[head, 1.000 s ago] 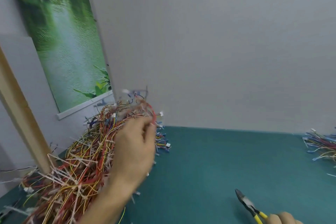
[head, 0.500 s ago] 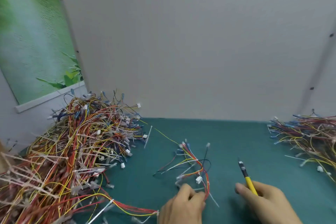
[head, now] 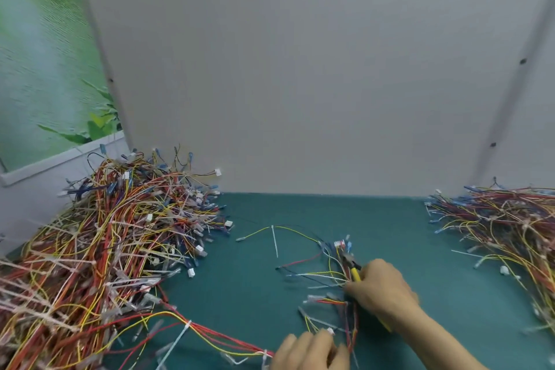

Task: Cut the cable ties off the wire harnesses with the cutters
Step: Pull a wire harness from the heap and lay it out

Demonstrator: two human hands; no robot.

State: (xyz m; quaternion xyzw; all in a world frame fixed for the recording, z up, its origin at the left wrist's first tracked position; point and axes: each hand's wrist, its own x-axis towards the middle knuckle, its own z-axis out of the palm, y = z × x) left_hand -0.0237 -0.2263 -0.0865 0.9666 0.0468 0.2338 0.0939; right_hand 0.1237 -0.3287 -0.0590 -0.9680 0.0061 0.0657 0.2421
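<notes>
A loose wire harness (head: 330, 285) of red, yellow, blue and white wires lies spread on the green table (head: 300, 213). My right hand (head: 381, 291) grips the yellow-handled cutters (head: 352, 266), whose dark jaws point up-left into the harness wires. My left hand (head: 309, 351) holds the near end of that harness at the bottom edge, fingers curled over the wires. A white cable tie (head: 274, 242) sticks out from a yellow wire just left of the harness.
A big heap of tied harnesses (head: 99, 249) fills the left side of the table, with a strand trailing toward my left hand. A second heap (head: 504, 225) lies at the right edge. A grey wall stands behind.
My left hand left the big heap, brought a harness to the table middle and holds it low. My right hand moved the cutters up-left into its wires. The view turned right and down.
</notes>
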